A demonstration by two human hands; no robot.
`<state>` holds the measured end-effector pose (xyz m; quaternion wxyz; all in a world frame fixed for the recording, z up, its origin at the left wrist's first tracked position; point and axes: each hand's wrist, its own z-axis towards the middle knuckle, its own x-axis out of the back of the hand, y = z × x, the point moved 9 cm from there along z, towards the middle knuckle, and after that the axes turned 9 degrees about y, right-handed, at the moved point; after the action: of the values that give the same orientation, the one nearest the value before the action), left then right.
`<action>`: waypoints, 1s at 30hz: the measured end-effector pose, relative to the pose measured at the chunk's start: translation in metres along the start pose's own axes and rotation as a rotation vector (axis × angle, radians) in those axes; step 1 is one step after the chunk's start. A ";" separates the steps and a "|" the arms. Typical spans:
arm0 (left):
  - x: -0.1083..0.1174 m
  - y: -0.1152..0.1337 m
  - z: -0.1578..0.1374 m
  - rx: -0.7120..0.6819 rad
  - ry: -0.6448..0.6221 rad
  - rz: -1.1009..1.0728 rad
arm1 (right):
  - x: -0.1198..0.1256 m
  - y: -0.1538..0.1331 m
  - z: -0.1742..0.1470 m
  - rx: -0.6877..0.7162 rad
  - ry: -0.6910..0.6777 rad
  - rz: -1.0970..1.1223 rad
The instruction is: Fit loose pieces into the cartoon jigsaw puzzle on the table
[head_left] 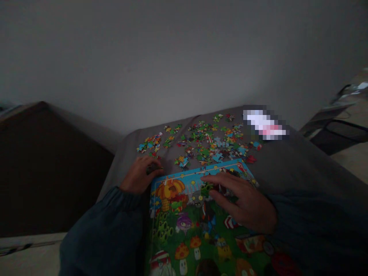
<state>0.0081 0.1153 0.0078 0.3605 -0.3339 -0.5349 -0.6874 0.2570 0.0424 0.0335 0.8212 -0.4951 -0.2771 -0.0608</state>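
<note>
A colourful cartoon picture board (184, 222), with a pumpkin, mushrooms and green plants on a blue and green ground, lies in front of me. My right hand (244, 201) is over its upper right part, thumb and forefinger closing on a green puzzle piece (206, 189). Beside the board's upper left corner, my left hand (140, 173) rests with curled fingers and the thumb drawn toward them. What it holds, if anything, is too dark to make out. Loose puzzle pieces (204, 134) lie scattered beyond the board.
Grey cloth (276, 165) covers the table, which stands against a plain wall (172, 61). A blurred-out bright object (264, 124) sits at the back right. Dark furniture (51, 172) stands on the left, and a black metal frame (345, 126) shows at far right.
</note>
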 end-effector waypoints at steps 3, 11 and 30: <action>0.003 0.028 -0.013 0.068 0.029 -0.163 | 0.001 0.012 0.004 -0.190 0.009 0.150; -0.052 0.113 -0.077 0.422 -0.261 -0.921 | -0.012 0.019 0.006 -0.432 -0.046 0.619; -0.073 0.083 -0.090 0.877 -0.022 -1.303 | -0.028 0.020 -0.003 -0.385 -0.173 0.434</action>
<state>0.1097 0.0235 -0.0311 -0.0219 0.2132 -0.8490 -0.4829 0.2421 0.0447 0.0024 0.6792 -0.6928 -0.2173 0.1072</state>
